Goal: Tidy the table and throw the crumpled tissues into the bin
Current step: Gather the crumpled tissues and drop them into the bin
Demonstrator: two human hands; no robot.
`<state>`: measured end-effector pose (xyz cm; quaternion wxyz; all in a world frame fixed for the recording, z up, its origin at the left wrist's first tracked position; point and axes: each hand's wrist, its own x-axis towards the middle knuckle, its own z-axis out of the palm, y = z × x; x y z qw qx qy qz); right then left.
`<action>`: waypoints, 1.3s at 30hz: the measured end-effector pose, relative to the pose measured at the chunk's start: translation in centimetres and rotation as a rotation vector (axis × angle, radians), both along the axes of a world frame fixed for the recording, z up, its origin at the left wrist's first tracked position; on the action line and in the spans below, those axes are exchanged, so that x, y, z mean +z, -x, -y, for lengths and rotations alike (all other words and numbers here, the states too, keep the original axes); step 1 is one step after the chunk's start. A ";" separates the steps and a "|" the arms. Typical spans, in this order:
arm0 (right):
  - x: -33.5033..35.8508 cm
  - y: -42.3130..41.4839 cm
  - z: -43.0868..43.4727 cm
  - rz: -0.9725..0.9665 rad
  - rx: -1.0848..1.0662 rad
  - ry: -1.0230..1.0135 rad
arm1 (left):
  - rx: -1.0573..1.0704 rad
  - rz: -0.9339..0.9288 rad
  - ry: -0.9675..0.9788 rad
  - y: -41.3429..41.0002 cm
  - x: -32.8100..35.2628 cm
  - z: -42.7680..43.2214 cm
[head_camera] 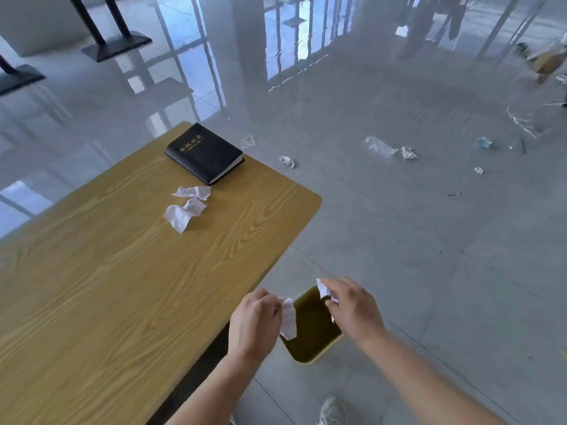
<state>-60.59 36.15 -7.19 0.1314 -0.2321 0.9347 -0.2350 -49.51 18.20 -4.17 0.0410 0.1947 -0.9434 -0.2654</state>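
A yellow-green bin (310,332) stands on the floor beside the wooden table (122,286). My left hand (253,323) pinches a crumpled white tissue (288,317) over the bin's left rim. My right hand (352,305) grips another crumpled tissue (323,289) above the bin's far side. Two more crumpled tissues lie on the table, one larger (181,214) and one smaller (193,192) just behind it, near the far end.
A black notebook (204,153) with gold lettering lies at the table's far corner. Scraps of paper (287,161) and plastic wrap (379,146) are scattered on the glossy grey floor. Black table bases (116,46) stand at the back left. My shoe (331,411) is below the bin.
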 end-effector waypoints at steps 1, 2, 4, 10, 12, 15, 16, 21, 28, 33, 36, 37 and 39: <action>-0.7 0.1 -0.8 0.026 0.008 -0.013 | 0.008 0.015 0.002 0.2 -0.6 -0.9; -1.5 0.1 -1.5 0.049 0.014 -0.029 | 0.017 0.029 -0.001 0.4 -1.1 -1.6; -3.3 0.4 -2.6 0.084 0.029 -0.058 | 0.033 0.057 -0.018 1.1 -2.7 -2.9; -10.6 0.8 -4.0 0.161 0.011 -0.087 | 0.052 0.161 -0.084 3.0 -11.0 -4.5; -14.0 1.2 -4.0 0.205 -0.010 -0.088 | 0.080 0.216 -0.115 3.1 -14.6 -4.6; -19.5 1.8 -4.2 0.270 -0.038 -0.127 | 0.085 0.285 -0.109 3.0 -20.5 -4.7; -21.5 1.9 -4.3 0.297 -0.053 -0.125 | 0.089 0.316 -0.096 3.0 -22.5 -4.6; -30.5 2.6 -4.2 0.415 -0.110 -0.099 | 0.055 0.438 -0.012 4.1 -31.6 -4.0; -39.3 3.9 -3.4 0.435 -0.133 -0.118 | -0.010 0.438 0.062 5.9 -40.6 -5.2; -42.7 4.6 -3.0 0.403 -0.119 -0.111 | -0.041 0.455 0.079 6.8 -44.0 -5.7; -43.7 4.9 -2.6 0.397 -0.105 -0.121 | -0.067 0.439 0.110 7.2 -45.3 -6.0; -43.9 4.9 -2.4 0.401 -0.093 -0.134 | -0.077 0.434 0.123 7.4 -45.6 -6.1; -44.0 5.0 -2.3 0.414 -0.086 -0.158 | -0.073 0.423 0.126 7.5 -45.7 -6.2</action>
